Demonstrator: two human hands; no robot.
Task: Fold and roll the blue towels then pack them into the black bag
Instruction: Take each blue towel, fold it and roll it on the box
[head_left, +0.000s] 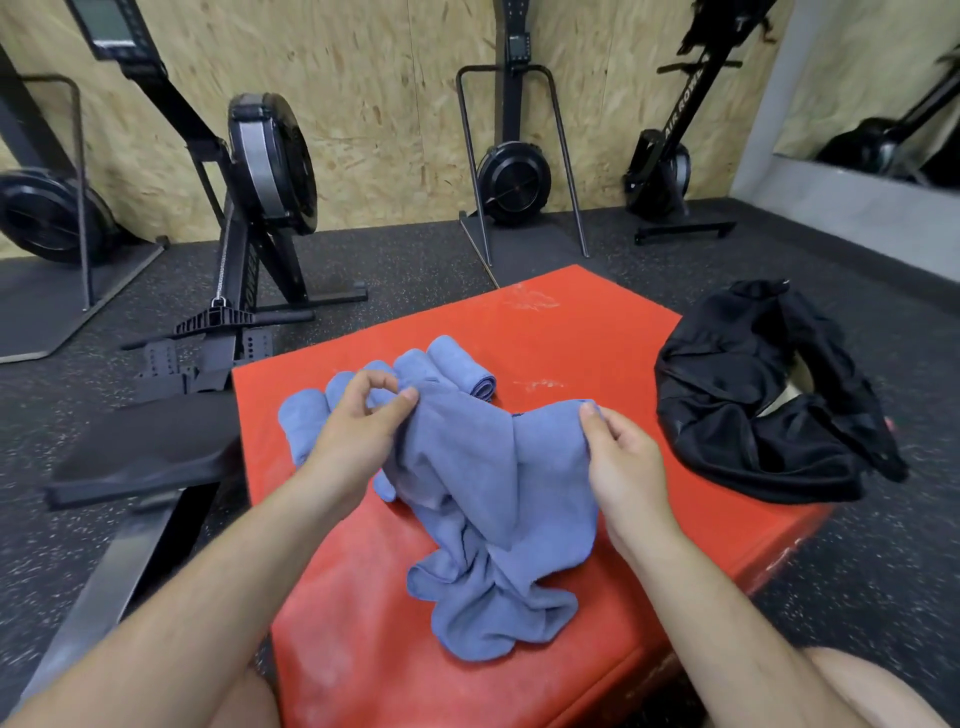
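A loose blue towel (483, 499) hangs crumpled over the red padded box (587, 343), its lower part bunched on the box top. My left hand (363, 426) pinches the towel's upper left corner between thumb and fingers. My right hand (621, 462) pinches the upper right corner, so the top edge sags between both hands. Behind my left hand lie several rolled blue towels (460, 366) side by side, partly hidden by the hand. The black bag (748, 395) sits slumped on the box's right side with its mouth open.
A rowing machine (260, 171) stands on the dark rubber floor to the left, its seat rail (140, 452) close to the box. More rowers (514, 176) stand upright against the wooden wall. My knees show at the bottom corners.
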